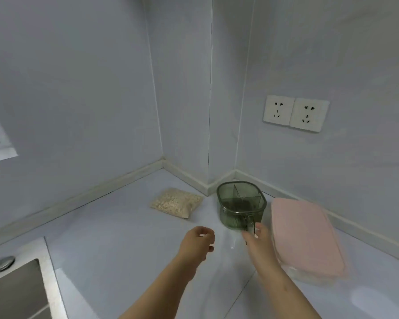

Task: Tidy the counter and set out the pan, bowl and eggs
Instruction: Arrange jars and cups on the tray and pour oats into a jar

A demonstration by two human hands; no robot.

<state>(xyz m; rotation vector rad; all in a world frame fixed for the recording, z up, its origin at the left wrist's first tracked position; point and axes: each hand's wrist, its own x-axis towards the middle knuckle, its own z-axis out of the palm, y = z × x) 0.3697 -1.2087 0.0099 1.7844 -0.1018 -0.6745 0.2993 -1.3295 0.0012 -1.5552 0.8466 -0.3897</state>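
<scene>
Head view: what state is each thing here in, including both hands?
Green box: upright on the counter, handle held.
Right hand: fingers pinch the box's handle.
Left hand: loosely curled, holding nothing.
Grain bag: lying flat, untouched.
Pink box: lid on, blurred.
Sockets: nothing plugged in.

I'm in a home kitchen. A steel sink is set into my pale bench, which runs to a panelled wall corner. Beyond the sink lie a bag of grain and a green divided container. Wall sockets sit up to the sink's far right.
</scene>
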